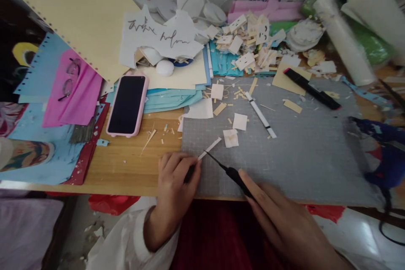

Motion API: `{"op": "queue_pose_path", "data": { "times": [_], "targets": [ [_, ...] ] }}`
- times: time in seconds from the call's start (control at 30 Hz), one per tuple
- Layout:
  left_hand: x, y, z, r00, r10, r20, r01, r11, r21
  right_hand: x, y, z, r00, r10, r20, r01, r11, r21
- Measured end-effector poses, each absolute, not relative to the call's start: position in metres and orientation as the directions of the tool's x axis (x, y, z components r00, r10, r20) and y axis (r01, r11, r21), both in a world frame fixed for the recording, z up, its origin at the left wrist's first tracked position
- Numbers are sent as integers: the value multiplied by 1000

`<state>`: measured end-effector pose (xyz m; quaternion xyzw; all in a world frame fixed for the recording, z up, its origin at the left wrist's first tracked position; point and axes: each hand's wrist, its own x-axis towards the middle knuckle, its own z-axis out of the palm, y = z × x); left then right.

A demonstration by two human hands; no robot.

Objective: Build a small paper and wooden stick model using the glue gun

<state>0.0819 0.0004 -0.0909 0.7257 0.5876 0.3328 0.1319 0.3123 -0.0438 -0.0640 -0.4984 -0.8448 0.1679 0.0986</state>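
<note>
My left hand (pixel 177 181) is closed at the front edge of the grey cutting mat (pixel 303 156), pinching one end of a thin pale strip (pixel 213 148). Part of something dark shows between its fingers. In my right hand (pixel 281 215) is a black-handled tool (pixel 237 179), whose thin dark tip points left and touches or hovers at the strip. Above them lie two small white squares, one flat (pixel 240 122) and one with a beige mark (pixel 230 138). A white stick with black bands (pixel 261 116) rests farther right.
A pink-edged phone (pixel 127 105) lies on the wood at left, near folded glasses (pixel 70 79) on pink paper. Small paper figures (pixel 247 46) are heaped at the back. A black cutter (pixel 311 88) lies back right; a blue object (pixel 384 152) stands at the right edge.
</note>
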Motion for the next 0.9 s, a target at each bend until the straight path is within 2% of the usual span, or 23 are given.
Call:
{"op": "queue_pose_path", "data": {
  "times": [0.27,0.9],
  "targets": [
    [84,1,-92,73,935,346,741,-283,609,312,-48,-68,-489,872,-16,833,462,-304],
    [82,1,-94,127,928,351,720,-329,611,299,-40,-68,-499,866,-22,840,477,-258]
  ]
}}
